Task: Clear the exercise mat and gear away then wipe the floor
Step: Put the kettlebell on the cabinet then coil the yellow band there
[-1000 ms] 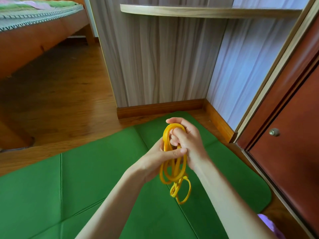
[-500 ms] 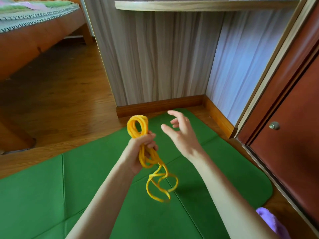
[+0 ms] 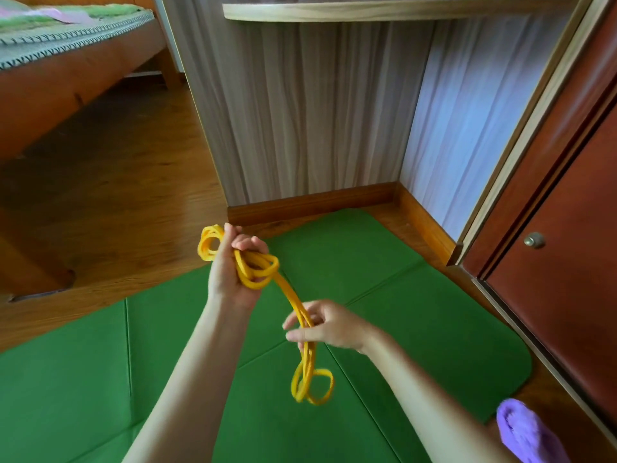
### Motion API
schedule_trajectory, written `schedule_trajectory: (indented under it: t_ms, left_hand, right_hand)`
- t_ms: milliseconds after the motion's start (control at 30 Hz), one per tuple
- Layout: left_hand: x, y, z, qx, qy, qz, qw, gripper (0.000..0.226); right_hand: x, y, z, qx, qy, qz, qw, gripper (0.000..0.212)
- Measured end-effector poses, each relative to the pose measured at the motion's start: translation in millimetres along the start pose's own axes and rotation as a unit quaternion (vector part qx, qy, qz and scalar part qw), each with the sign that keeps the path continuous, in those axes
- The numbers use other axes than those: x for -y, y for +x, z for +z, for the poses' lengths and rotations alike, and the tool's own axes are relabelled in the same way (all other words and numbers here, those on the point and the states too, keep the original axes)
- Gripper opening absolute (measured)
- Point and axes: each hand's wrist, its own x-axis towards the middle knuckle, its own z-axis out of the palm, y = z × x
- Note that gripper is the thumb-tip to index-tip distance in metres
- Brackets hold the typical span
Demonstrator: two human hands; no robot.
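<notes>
**Band coiled between both hands**

Hands apart, both on the yellow rubber resistance band. I see left hand gripping bunched loops up high, w/ one loop poking out past the fingers. Right hand lower, pinching the strands running down; tail loops dangle below it, over the green folding foam exercise mat on the wooden floor. Purple fuzzy item at bottom-right edge.

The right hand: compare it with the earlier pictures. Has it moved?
Yes. The right hand has dropped lower, away from the baseboard, and now pinches the yellow band below the left hand.
</notes>
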Motion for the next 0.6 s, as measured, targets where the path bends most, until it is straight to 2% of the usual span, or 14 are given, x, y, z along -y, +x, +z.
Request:
schedule_trajectory:
  t_ms: [33, 100, 200, 400, 500, 600]
  left_hand:
    - [-7.1, 2.3, -2.3, -0.006, -0.004, 0.014, 1.0, 0.032]
    - [-19.8, 5.2, -10.0, -0.025, 0.0, 0.032, 0.999, 0.033]
    - [-34.1, 7.9, -26.2, -0.056, 0.021, 0.055, 0.997, 0.031]
    - [-33.0, 8.3, -69.7, -0.113, 0.187, 0.055, 0.974, 0.027]
    - [-31.1, 8.9, -86.5, -0.144, 0.227, 0.053, 0.962, 0.024]
    - [-33.5, 11.3, -99.5, -0.179, 0.241, 0.07, 0.951, 0.022]
  right_hand:
    - [-7.9, 0.2, 1.7, -0.01, -0.028, 0.012, 0.999, 0.007]
    - [-26.1, -2.2, 2.6, -0.033, -0.093, 0.052, 0.994, 0.011]
    - [-55.1, -11.6, 1.6, -0.012, -0.191, 0.143, 0.971, 0.018]
    - [-84.0, -23.1, -12.9, -0.037, -0.228, 0.161, 0.959, 0.037]
    - [-91.8, -30.4, -26.2, -0.046, -0.195, 0.178, 0.963, 0.032]
    - [-97.1, -37.7, -39.3, -0.043, -0.123, 0.187, 0.974, 0.01]
